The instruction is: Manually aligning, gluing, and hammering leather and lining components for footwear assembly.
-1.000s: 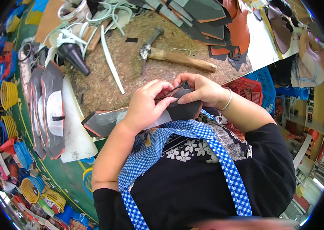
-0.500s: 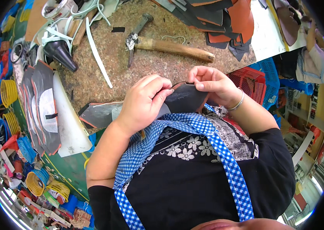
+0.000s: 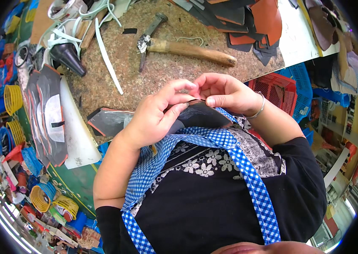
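Right hand closes in on left hand, fingers of both pinching the panel's edge, near side of the hammer! Looks light, bendy; best held by that edge.

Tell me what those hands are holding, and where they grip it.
A dark flat piece with orange edging: the left hand and right hand both pinch its upper edge, close together.

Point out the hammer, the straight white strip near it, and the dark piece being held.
Hammer (image 3: 191, 51): head view, middle of its wooden handle.
White strip (image 3: 106, 59): head view, about halfway along its length.
Dark piece (image 3: 206, 115): head view, its dark face below the held edge.
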A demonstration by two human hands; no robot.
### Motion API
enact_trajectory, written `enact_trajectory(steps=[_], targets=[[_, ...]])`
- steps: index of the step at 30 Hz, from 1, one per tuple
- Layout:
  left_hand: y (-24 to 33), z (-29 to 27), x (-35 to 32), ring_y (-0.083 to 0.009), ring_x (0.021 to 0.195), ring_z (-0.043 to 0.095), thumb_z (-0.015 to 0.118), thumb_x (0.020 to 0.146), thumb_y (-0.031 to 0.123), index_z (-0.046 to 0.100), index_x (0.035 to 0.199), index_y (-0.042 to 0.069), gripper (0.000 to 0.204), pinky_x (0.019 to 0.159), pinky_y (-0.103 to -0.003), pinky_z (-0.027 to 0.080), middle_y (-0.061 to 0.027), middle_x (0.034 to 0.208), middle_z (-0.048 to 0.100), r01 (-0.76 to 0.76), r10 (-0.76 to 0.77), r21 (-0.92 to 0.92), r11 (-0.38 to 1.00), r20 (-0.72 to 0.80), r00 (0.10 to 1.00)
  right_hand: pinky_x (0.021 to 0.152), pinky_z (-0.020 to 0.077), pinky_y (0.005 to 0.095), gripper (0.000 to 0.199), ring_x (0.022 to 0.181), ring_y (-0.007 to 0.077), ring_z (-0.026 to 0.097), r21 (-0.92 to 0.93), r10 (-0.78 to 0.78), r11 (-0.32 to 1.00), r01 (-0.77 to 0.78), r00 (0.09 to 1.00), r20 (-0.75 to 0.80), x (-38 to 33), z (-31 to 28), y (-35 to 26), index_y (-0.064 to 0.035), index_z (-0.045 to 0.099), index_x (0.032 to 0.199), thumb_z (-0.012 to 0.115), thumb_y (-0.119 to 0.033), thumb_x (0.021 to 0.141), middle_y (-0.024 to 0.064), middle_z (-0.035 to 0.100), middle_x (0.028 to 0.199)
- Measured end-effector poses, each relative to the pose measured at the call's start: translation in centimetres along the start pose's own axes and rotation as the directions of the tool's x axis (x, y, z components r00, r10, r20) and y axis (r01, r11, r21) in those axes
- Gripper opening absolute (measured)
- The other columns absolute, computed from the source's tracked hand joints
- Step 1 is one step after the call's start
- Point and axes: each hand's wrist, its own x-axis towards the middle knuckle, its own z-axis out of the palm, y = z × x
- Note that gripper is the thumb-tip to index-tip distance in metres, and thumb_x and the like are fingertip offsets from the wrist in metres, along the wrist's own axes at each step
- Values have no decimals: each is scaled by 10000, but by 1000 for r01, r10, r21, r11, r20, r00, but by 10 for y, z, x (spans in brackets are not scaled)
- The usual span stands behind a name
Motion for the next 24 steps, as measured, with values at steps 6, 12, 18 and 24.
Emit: enact_trajectory(steps=[6,12,18,24], targets=[[1,-1,-2,-243,935,700,603,896,23,608,1160,28,265,757,-327,540,-141,1017,696,44,-36,180,983,-51,998,874,473,245,182,931,87,575,-65,-74,995,79,994,80,-8,6,-2,-22,578,1023,681,-10,874,10,592,1045],[7,-2,2,-227,807,674,694,834,74,680,1004,13,181,722,-308,527,-101,895,665,18,-23,228,974,19,1000,733,486,200,271,922,61,576,-7,-82,997,82,996,-26,-10,10,22,-55,487,916,743,-35,827,11,582,1019],[10,-3,3,-215,754,659,737,809,83,693,966,25,174,676,-301,514,-94,855,657,-73,38,260,963,136,990,770,427,199,231,886,36,525,63,165,985,-161,985,-56,-12,15,16,-74,502,878,731,-85,855,-19,568,985],[5,2,5,-220,741,660,737,803,91,697,954,41,164,664,-305,514,-88,842,662,-36,22,297,954,51,998,659,397,190,324,774,26,474,84,-33,996,40,996,-81,-15,11,28,-115,416,796,732,-59,845,-55,529,833]])
